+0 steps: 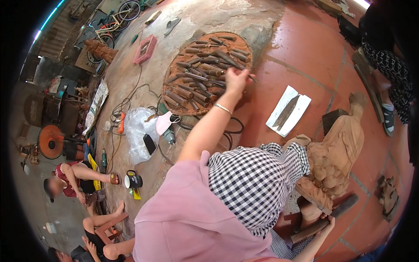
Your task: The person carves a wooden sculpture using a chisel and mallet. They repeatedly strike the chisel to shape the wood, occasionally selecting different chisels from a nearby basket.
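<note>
My left hand [238,82], with a bangle on its wrist, reaches over a round tray of sawdust [173,70] holding many gouges and chisels with dark handles. Its fingers are closed on one chisel [224,56] at the tray's right edge. At lower right, my right hand [326,226] is wrapped round a thick wooden club [348,206]. Beside my feet lies a carved wooden figure [342,142] in flowing robes, a cluster of round shapes at its lower part. My bent knee in checkered trousers [257,183] hides part of the floor between my arms.
A dark, narrow slab rests on white paper [301,105]. Left of the tray are a pink basket [145,49], clear plastic bag [135,131], phone [149,143], cables and black mug [133,181]. People sit at far left near an orange fan [50,142]; another person is at upper right.
</note>
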`<state>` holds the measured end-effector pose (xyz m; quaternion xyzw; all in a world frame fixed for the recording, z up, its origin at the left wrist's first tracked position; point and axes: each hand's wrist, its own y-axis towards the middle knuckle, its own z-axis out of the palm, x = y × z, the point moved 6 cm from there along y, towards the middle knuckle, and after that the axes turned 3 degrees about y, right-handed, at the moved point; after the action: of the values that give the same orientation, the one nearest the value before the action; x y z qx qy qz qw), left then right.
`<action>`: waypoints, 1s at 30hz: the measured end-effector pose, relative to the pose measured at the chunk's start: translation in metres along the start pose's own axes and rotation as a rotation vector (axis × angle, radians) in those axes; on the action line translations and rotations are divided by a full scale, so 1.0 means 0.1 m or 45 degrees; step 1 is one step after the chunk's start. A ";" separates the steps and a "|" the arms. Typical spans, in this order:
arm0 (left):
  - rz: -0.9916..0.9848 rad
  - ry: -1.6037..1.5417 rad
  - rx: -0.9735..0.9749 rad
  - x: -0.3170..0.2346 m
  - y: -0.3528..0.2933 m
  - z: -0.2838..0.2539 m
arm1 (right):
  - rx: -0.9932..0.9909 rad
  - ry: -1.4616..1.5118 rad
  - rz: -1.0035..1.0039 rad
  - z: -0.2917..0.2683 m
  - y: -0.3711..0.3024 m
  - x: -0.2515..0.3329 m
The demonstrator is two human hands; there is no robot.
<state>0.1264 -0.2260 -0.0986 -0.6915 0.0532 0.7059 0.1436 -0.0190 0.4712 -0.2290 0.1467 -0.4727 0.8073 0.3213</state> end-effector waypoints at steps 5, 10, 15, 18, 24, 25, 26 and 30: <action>-0.084 0.278 -0.436 -0.29 0.68 -0.75 | -0.055 0.004 -0.070 0.01 -0.03 0.04; -0.169 0.566 -0.471 -0.27 0.95 -1.17 | 0.026 -0.006 -0.024 0.01 0.00 0.04; -0.142 1.828 -0.409 -0.69 0.69 -1.32 | -0.104 -0.033 -0.076 -0.02 -0.06 0.07; -0.350 1.306 -0.349 -0.43 0.78 -1.76 | -0.075 -0.033 -0.045 -0.06 -0.01 0.04; -0.428 0.931 -0.178 -0.25 0.47 -1.53 | -0.045 -0.072 -0.024 -0.11 0.04 0.05; -0.408 0.971 -0.200 -0.27 0.44 -1.53 | -0.041 -0.076 -0.022 -0.12 0.04 0.05; -0.417 0.969 -0.215 -0.10 0.55 -1.62 | -0.057 -0.094 -0.022 -0.13 0.04 0.06; -0.525 1.123 -0.179 -0.13 0.58 -1.42 | -0.067 -0.096 -0.018 -0.16 0.06 0.05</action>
<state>0.2470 -0.3223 -0.0980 -0.9286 -0.0770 0.3047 0.1972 -0.0252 0.4849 -0.2382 0.1717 -0.5045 0.7863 0.3126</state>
